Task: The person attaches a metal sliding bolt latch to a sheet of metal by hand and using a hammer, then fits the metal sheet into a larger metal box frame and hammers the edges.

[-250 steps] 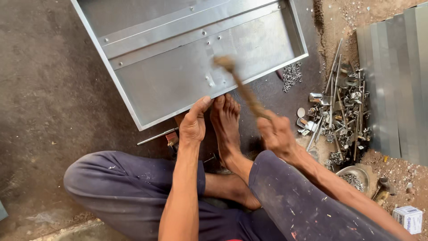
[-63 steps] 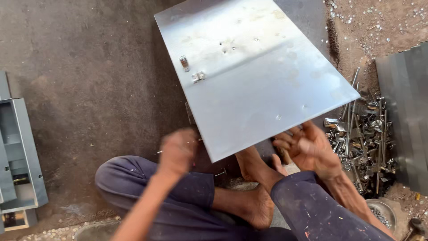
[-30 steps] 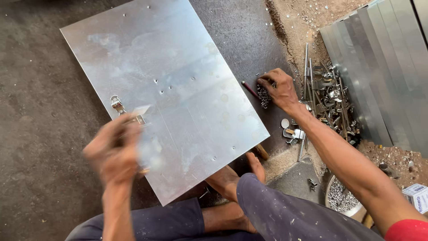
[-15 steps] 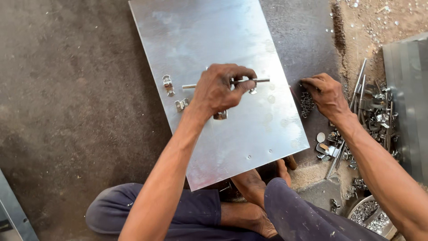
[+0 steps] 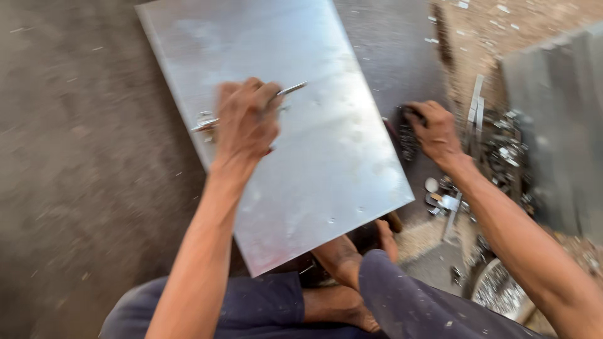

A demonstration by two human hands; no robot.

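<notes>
A small metalworking workshop, worked at floor level. A bare steel sheet (image 5: 282,125) lies flat on a dark, grimy floor (image 5: 81,188), with the person sitting cross-legged at its edge. To the right lies a heap of scrap fittings (image 5: 502,157) and loose strips, more grey panels (image 5: 553,125) stacked beside it, and a round tin (image 5: 496,292) of small parts on dusty ground.

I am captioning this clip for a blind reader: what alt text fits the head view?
Seen from above, a seated person's left hand holds a thin metal rod over a flat metal sheet on the floor. Their right hand reaches into a small pile of dark hardware beside the sheet.
</notes>
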